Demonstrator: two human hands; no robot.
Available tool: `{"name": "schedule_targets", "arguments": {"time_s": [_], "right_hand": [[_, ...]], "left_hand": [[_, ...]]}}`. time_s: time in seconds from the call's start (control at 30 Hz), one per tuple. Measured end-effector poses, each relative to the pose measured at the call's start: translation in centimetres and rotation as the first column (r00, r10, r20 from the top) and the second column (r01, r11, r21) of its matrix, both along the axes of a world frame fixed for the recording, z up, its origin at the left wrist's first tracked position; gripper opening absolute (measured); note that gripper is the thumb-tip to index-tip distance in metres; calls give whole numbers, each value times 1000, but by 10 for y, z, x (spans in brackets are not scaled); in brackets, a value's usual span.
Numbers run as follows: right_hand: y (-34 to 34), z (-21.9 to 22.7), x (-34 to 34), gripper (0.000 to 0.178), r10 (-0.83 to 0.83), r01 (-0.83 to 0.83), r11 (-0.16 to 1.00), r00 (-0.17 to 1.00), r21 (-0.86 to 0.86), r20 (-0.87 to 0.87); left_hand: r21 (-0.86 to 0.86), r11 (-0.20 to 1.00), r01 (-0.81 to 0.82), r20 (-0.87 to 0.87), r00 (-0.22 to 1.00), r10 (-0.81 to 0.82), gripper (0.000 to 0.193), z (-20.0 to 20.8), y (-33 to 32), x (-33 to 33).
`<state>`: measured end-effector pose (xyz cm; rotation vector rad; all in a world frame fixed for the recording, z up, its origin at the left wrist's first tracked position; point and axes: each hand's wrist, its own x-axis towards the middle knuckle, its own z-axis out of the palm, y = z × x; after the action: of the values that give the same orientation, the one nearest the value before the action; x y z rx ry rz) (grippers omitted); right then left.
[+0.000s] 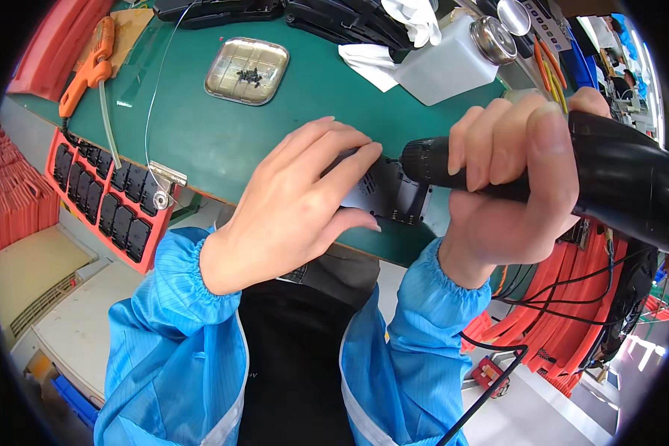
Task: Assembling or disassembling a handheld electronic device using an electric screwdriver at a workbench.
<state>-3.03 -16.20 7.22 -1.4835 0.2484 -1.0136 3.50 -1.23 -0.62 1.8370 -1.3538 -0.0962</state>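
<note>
My right hand is wrapped around a black electric screwdriver, lying nearly level with its nose toward the left. The tip meets the upper right part of a small dark grey housing on the green work table. My left hand spans that housing from the left, its fingers bent over the far side and the thumb along the near side. The left fingers hide much of the housing, and the screw under the tip is too small to make out. Blue sleeves cover both my forearms.
A clear dish holds small dark screws. Leftward are an orange glue gun and a red tray of black parts. A white dispenser bottle stands far right. Cables hang beside stacked red trays.
</note>
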Motion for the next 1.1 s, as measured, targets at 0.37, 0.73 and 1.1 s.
{"name": "schedule_targets", "arguments": {"time_s": [0.37, 0.73, 1.1], "right_hand": [[7, -5, 6, 26, -7, 7, 986, 1000, -164, 3], [8, -4, 6, 21, -81, 81, 979, 997, -187, 11], [-1, 10, -21, 34, 289, -278, 957, 931, -80, 224]], "left_hand": [[-5, 1000, -2, -27, 1000, 2, 68, 1, -1, 0], [-22, 1000, -2, -44, 999, 1, 68, 0, 0, -1], [-220, 969, -112, -91, 991, 94, 42, 5, -8, 2]]}}
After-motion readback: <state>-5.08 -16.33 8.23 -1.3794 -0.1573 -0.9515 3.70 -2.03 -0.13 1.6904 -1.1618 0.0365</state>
